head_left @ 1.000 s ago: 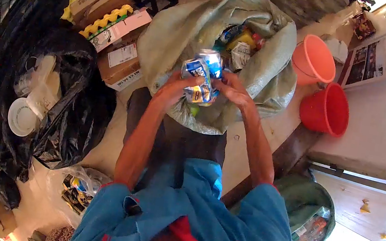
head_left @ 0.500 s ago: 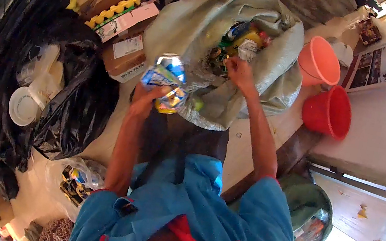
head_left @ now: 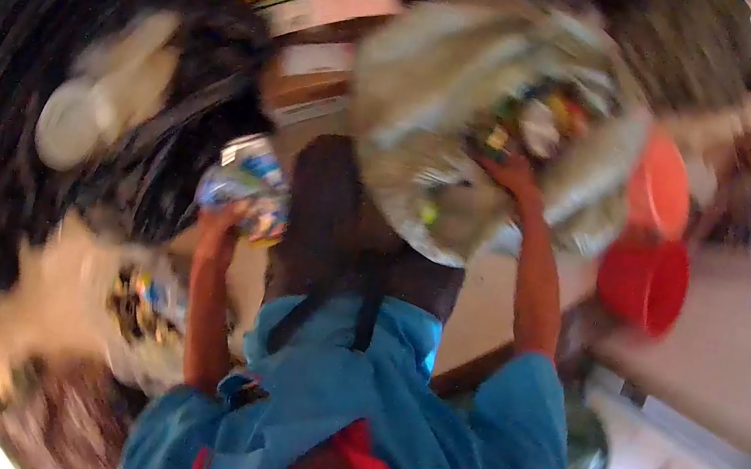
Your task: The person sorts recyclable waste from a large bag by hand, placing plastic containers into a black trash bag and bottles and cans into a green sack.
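The view is smeared by motion. My left hand [head_left: 223, 215] is closed round several crushed drink cans [head_left: 251, 183], silver, blue and yellow, held left of my knees. At the mouth of a large pale green woven sack [head_left: 405, 112] is my right hand [head_left: 511, 172], its fingertips against the mixed waste [head_left: 540, 128] inside. Blur hides whether those fingers hold anything. A small yellow-green thing [head_left: 428, 213] shows on the sack's near part.
Cardboard boxes [head_left: 317, 78] are stacked behind on the left, beside black plastic bags [head_left: 191, 97] and a white bowl [head_left: 69, 125]. A clear bag of cans [head_left: 149, 302] lies lower left. An orange bucket [head_left: 663, 187] and a red bucket [head_left: 643, 282] stand right.
My left hand has carried the cans away from the sack, to the left and slightly down. My right hand has parted from the cans and reached into the sack's mouth. The view has turned.
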`<state>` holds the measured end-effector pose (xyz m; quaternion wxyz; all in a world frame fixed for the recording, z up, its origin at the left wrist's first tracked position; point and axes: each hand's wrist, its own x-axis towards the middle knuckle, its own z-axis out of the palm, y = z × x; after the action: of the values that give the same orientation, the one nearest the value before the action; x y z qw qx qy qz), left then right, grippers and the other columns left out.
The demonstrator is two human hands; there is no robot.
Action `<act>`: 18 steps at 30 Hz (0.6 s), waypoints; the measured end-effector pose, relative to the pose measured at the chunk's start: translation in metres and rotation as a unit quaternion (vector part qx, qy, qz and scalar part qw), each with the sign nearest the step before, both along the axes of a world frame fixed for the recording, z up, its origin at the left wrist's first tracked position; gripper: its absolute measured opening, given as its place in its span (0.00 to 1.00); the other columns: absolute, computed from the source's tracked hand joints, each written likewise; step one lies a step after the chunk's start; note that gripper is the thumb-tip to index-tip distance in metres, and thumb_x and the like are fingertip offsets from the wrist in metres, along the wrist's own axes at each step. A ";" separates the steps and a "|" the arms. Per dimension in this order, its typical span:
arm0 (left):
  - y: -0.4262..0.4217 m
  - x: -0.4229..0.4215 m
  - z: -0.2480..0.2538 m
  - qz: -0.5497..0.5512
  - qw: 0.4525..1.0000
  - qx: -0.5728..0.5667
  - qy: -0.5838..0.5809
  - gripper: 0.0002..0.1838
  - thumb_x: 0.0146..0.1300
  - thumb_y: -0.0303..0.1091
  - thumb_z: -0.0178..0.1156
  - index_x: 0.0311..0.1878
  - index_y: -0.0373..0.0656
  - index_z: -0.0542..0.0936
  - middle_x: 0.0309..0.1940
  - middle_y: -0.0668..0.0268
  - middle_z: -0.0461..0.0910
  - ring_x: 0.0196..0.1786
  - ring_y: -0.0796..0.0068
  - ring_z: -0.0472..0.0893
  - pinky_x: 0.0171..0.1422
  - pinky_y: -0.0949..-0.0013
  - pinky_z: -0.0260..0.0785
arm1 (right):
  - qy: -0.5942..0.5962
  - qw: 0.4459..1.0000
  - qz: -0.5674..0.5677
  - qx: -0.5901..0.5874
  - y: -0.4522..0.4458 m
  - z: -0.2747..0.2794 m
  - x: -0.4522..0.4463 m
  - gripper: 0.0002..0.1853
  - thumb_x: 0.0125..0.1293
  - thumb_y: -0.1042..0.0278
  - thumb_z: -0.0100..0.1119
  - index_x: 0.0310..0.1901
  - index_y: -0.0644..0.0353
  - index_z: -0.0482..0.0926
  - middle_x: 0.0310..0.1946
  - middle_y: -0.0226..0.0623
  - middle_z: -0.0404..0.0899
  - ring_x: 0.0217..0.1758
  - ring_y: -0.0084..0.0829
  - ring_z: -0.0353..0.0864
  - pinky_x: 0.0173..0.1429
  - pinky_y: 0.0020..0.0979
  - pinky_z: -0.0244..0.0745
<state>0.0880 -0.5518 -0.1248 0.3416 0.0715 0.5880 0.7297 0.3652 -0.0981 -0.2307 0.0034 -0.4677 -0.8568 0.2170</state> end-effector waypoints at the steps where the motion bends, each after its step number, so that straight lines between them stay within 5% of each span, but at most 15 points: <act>1: -0.004 0.016 0.021 0.022 1.000 -0.002 -0.018 0.27 0.48 0.34 0.69 0.51 0.37 0.73 0.43 0.62 0.78 0.45 0.69 0.78 0.54 0.64 0.70 | 0.022 0.998 0.042 -0.028 0.000 -0.001 -0.016 0.36 0.52 0.42 0.61 0.57 0.61 0.71 0.50 0.49 0.75 0.55 0.41 0.74 0.57 0.37 0.69; 2: -0.009 0.018 0.029 -0.026 0.995 -0.027 -0.090 0.24 0.49 0.36 0.69 0.48 0.37 0.75 0.40 0.62 0.80 0.41 0.69 0.80 0.50 0.65 0.72 | 0.048 0.995 0.073 -0.048 -0.008 0.013 -0.026 0.35 0.54 0.45 0.61 0.58 0.62 0.69 0.53 0.47 0.73 0.57 0.39 0.72 0.59 0.36 0.67; 4: -0.007 0.035 0.043 -0.042 0.980 -0.176 0.080 0.26 0.46 0.42 0.72 0.46 0.39 0.78 0.39 0.63 0.81 0.41 0.72 0.79 0.50 0.67 0.73 | 0.083 0.987 0.102 -0.093 -0.030 0.045 -0.030 0.33 0.59 0.52 0.60 0.61 0.63 0.65 0.59 0.42 0.70 0.60 0.33 0.69 0.62 0.33 0.63; 5: -0.006 0.052 0.012 -0.029 0.976 -0.176 0.124 0.25 0.45 0.42 0.73 0.45 0.39 0.79 0.39 0.63 0.81 0.41 0.74 0.79 0.51 0.67 0.71 | 0.104 0.980 0.157 -0.070 0.017 0.000 0.024 0.32 0.61 0.54 0.57 0.63 0.63 0.63 0.60 0.44 0.68 0.62 0.35 0.67 0.63 0.33 0.61; 9: -0.029 0.048 0.028 0.039 0.991 -0.115 0.058 0.24 0.44 0.40 0.73 0.43 0.38 0.79 0.38 0.64 0.81 0.41 0.73 0.79 0.51 0.67 0.71 | 0.102 0.991 0.075 0.054 0.034 -0.025 0.079 0.28 0.64 0.55 0.50 0.59 0.68 0.65 0.55 0.58 0.69 0.58 0.51 0.70 0.58 0.43 0.64; 12: -0.103 0.039 0.006 0.147 0.970 -0.191 0.026 0.21 0.47 0.39 0.70 0.43 0.38 0.79 0.37 0.63 0.81 0.40 0.71 0.80 0.51 0.67 0.71 | 0.182 0.958 0.209 0.069 0.087 -0.070 0.109 0.29 0.65 0.57 0.50 0.63 0.64 0.61 0.61 0.47 0.66 0.63 0.43 0.66 0.65 0.37 0.60; 13: -0.127 0.038 0.006 0.161 0.972 -0.168 0.025 0.23 0.49 0.38 0.68 0.47 0.38 0.76 0.40 0.63 0.80 0.42 0.70 0.79 0.51 0.66 0.71 | 0.179 0.960 0.206 0.070 0.084 -0.057 0.116 0.29 0.65 0.57 0.50 0.63 0.64 0.61 0.61 0.47 0.66 0.63 0.43 0.66 0.65 0.37 0.60; 15: -0.181 0.033 -0.010 0.281 0.957 -0.071 -0.004 0.23 0.52 0.38 0.66 0.50 0.38 0.74 0.41 0.64 0.79 0.42 0.73 0.79 0.51 0.66 0.71 | 0.007 0.982 -0.116 -0.148 0.054 -0.001 0.110 0.31 0.57 0.54 0.55 0.56 0.70 0.65 0.50 0.50 0.72 0.47 0.41 0.72 0.51 0.38 0.66; 16: -0.216 0.027 -0.022 0.289 0.957 -0.038 -0.006 0.23 0.54 0.37 0.64 0.51 0.38 0.73 0.42 0.64 0.79 0.43 0.71 0.79 0.52 0.65 0.72 | 0.004 0.982 -0.114 -0.148 0.022 0.030 0.101 0.31 0.57 0.54 0.55 0.56 0.70 0.65 0.50 0.50 0.72 0.47 0.41 0.72 0.51 0.38 0.66; 18: -0.257 0.019 -0.031 0.319 0.945 -0.070 -0.014 0.22 0.56 0.36 0.63 0.51 0.36 0.73 0.43 0.61 0.79 0.43 0.70 0.80 0.51 0.64 0.72 | 0.243 0.937 -0.057 -0.246 -0.028 0.077 0.084 0.31 0.55 0.57 0.57 0.56 0.69 0.65 0.49 0.44 0.71 0.45 0.35 0.70 0.49 0.33 0.66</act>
<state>0.1072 -0.8083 -0.1560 0.1030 -0.1543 0.6249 0.7584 0.4495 -0.1263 -0.1541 0.1085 -0.4347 -0.7216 0.5277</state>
